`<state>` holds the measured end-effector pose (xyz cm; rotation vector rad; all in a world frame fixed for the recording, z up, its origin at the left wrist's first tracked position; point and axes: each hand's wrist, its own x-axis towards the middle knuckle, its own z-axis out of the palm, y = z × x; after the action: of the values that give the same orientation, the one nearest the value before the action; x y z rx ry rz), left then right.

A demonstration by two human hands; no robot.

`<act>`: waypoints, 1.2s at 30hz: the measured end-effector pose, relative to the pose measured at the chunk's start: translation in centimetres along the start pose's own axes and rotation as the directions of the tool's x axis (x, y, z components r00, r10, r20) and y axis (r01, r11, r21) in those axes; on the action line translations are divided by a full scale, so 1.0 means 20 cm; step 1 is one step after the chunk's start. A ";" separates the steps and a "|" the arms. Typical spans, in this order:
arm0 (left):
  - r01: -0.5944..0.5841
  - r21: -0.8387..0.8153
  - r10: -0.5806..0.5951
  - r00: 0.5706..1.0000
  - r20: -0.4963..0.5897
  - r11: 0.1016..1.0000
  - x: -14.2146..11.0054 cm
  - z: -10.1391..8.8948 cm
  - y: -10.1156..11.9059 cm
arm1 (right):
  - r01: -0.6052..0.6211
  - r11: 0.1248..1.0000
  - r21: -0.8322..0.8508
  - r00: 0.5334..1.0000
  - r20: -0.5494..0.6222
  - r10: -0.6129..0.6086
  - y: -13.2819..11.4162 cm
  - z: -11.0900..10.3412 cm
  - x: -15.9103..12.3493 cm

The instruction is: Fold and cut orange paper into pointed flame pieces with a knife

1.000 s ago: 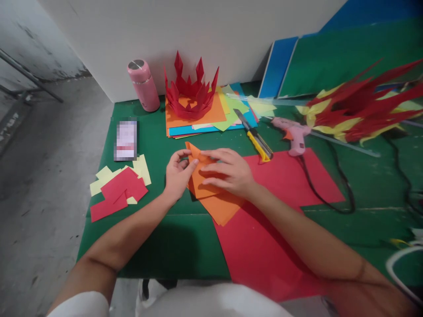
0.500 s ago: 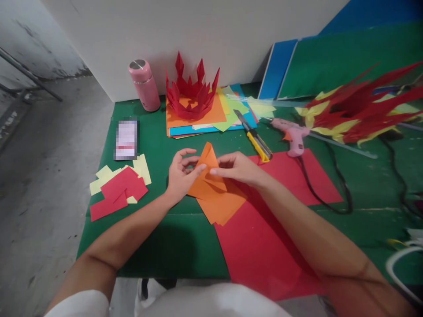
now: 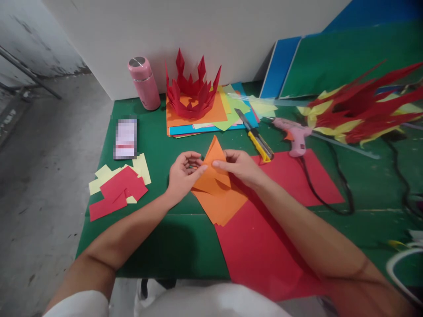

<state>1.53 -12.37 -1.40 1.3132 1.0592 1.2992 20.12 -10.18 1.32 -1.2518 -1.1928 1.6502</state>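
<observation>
A folded piece of orange paper (image 3: 216, 160) with a pointed top is held up between my two hands. My left hand (image 3: 185, 174) pinches its left edge, thumb in front and fingers curled behind. On the right edge, my right hand (image 3: 243, 167) grips it with the thumb across the front; its other fingers are partly hidden behind the paper. Beneath it lie several orange paper sheets (image 3: 220, 209), overlapping a large red paper sheet (image 3: 264, 251).
Behind stand a red paper crown (image 3: 191, 101) on coloured paper and a pink bottle (image 3: 145, 86). To the right lie a yellow utility knife (image 3: 257, 143), a pink glue gun (image 3: 295, 134) with its cord, and a red-yellow paper flame piece (image 3: 357, 108). Left are paper scraps (image 3: 120, 185) and a phone (image 3: 125, 138).
The folded orange paper has shifted slightly right and up, and its front now shows flatter and wider. My right hand has turned a little with it; my left hand keeps its hold.
</observation>
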 end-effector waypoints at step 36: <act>-0.029 0.038 0.027 0.998 0.049 0.999 -0.01 0.01 -0.01 | -0.032 0.990 0.140 0.999 -0.009 0.034 0.02 0.01 0.01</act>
<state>1.68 -12.58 -1.56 1.3865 1.0405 1.2667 19.97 -10.21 0.87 -1.1971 -1.0360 1.7177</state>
